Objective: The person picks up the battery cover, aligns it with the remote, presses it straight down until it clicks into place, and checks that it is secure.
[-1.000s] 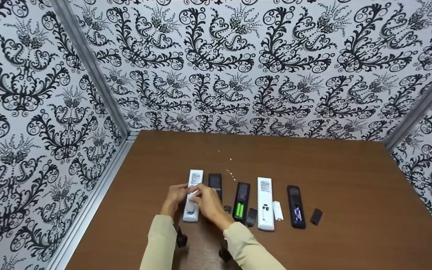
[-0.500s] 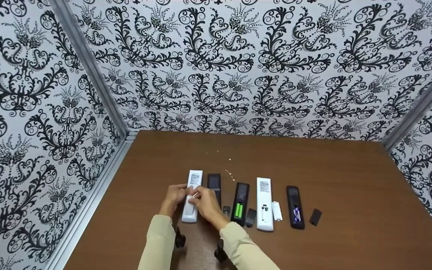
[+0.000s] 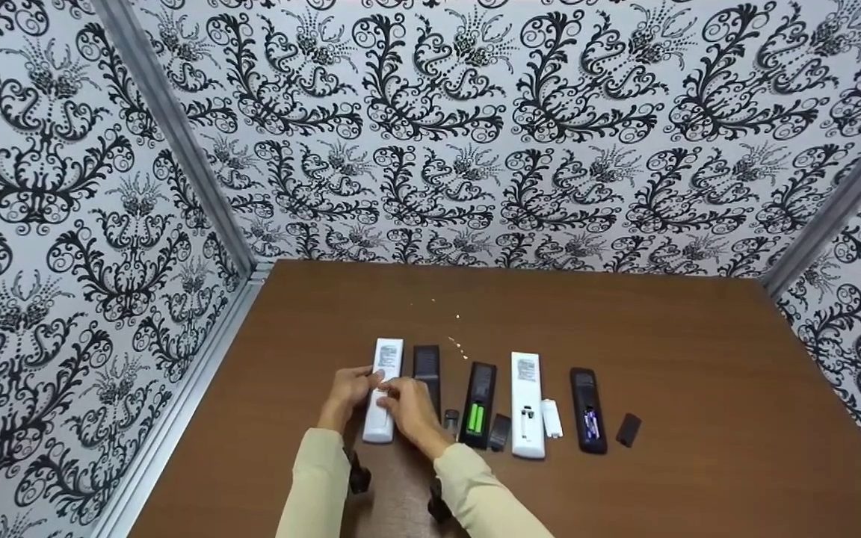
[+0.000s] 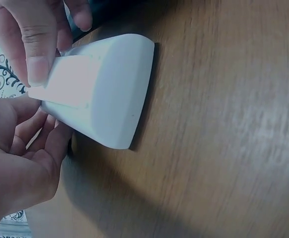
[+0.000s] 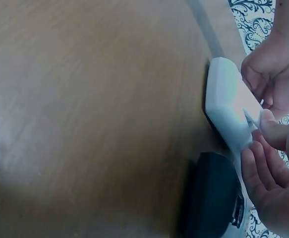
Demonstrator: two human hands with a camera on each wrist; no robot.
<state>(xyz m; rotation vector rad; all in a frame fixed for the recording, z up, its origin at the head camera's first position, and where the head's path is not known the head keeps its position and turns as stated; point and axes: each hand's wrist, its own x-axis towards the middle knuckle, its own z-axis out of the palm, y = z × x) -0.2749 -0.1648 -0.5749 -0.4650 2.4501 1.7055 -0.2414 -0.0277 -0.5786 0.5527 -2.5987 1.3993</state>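
Leftmost in the row on the brown table (image 3: 303,329), a white remote (image 4: 120,94) is gripped along its left edge by the curled fingers of the left hand (image 3: 350,390). It's laid face down, smooth-shelled, rounded at the near end, printed label (image 3: 388,355) up top. Its plain white cover (image 4: 71,82), tipped up a bit, is pinched by the right hand (image 3: 411,407). A black remote (image 3: 427,365) is parked just beside.

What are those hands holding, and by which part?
The right hand pinches the white battery cover by its raised far end; the left hand holds the white remote control by its left side.
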